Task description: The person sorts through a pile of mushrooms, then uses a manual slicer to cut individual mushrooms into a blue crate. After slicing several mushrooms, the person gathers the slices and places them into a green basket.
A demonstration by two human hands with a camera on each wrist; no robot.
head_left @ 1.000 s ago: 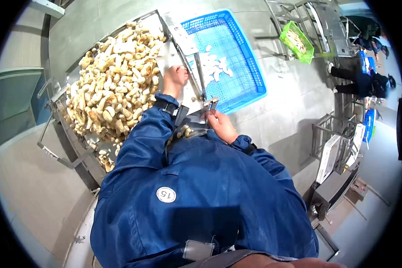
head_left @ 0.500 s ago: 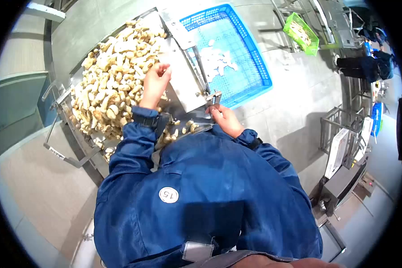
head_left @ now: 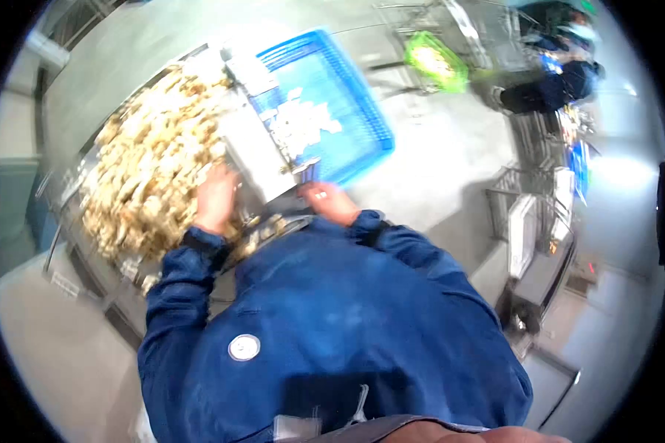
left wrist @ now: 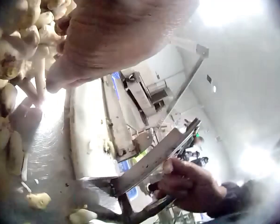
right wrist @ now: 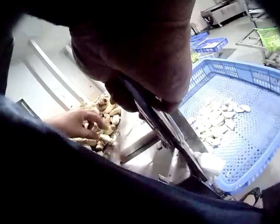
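At the right edge of a heap of pale, knobbly pieces (head_left: 155, 140), my left hand (head_left: 216, 198) reaches down. The right wrist view has the left hand (right wrist: 74, 125) with bent, parted fingers touching the heap; whether a piece is between them is unclear. My right hand (head_left: 329, 201) curls round the handle of a long metal blade (left wrist: 151, 156), as the left wrist view shows. This blade is hinged beside a white board (head_left: 257, 159), with its handle end raised. Beyond it, a blue basket (head_left: 380, 133) holds thin white slices (right wrist: 219, 121).
Loose pieces lie near my body on the metal table (left wrist: 49, 163). A green basket (head_left: 458, 77) stands farther off at the upper right, near metal frames. Another person (head_left: 543, 88) in dark clothes stands beyond. More blue baskets (right wrist: 212, 44) are in the background.
My left hand has moved from beside the blade across the board to the heap. The right hand stays at the handle, and the head view has shifted and blurred.
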